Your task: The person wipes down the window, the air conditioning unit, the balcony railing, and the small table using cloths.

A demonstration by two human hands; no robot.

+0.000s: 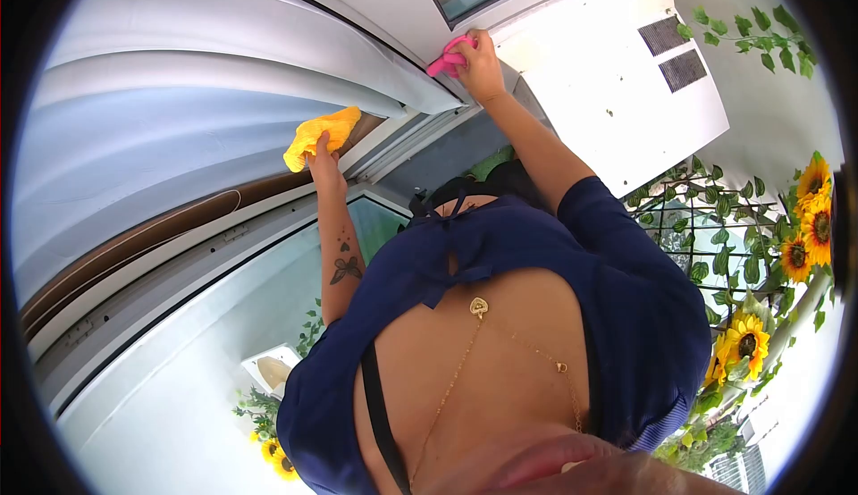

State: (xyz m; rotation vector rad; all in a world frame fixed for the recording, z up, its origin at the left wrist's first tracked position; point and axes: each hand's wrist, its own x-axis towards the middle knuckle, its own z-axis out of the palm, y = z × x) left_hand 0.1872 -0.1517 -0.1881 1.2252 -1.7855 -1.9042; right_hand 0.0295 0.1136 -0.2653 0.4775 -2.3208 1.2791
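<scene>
My left hand (325,164) is closed on a bunched yellow cloth (323,134), held beside the brown and white frame of a glass pane with pale curtains. The fingers of my right hand (481,64) are closed around a pink object (453,57) with a loop and a short, straight end. This object is at the white frame (393,26), near its corner; whether it touches the frame cannot be made out. Both arms reach away from my body, set well apart.
Pale curtains (179,120) hang behind the glass at left. A white panel with dark vents (626,75) stands at right. Beyond it are a dark grid (666,231) with leafy vines and sunflowers (816,227). A glass pane (259,267) and a small white holder (273,368) are lower left.
</scene>
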